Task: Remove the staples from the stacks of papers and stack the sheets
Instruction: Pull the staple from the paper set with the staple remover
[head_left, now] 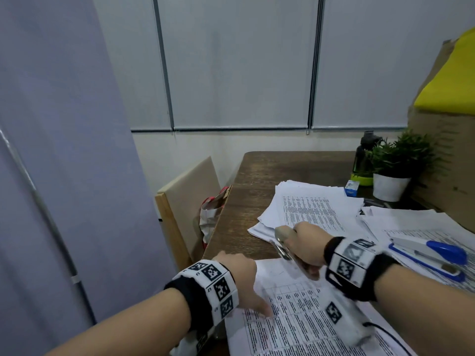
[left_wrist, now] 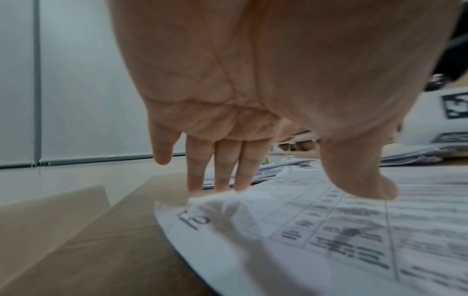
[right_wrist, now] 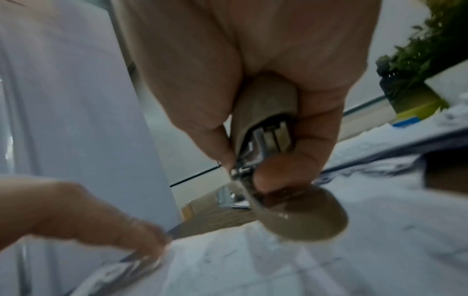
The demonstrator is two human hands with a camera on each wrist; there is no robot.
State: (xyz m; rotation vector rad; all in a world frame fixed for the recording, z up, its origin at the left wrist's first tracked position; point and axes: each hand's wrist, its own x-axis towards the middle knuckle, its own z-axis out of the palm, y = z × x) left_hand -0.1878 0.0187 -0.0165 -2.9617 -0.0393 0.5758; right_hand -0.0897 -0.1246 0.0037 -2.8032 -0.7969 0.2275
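A stack of printed sheets (head_left: 295, 327) lies at the table's near edge. My left hand (head_left: 241, 278) presses on its upper left corner with straight fingers (left_wrist: 222, 170); the top sheet's corner (left_wrist: 215, 206) is crumpled and lifted under them. My right hand (head_left: 305, 250) grips a beige staple remover (head_left: 281, 237) just above that stack's top edge, thumb and fingers squeezing its two handles (right_wrist: 298, 220). Its metal claws point toward the left hand. No staple is visible. A looser pile of sheets (head_left: 308, 209) lies further back.
Another paper pile (head_left: 411, 227) at the right carries a blue and white stapler (head_left: 431, 255). A potted plant (head_left: 393, 176), dark bottle (head_left: 365, 160) and cardboard box (head_left: 447, 176) stand at the back right. Bare wooden table (head_left: 257, 181) shows at the back left.
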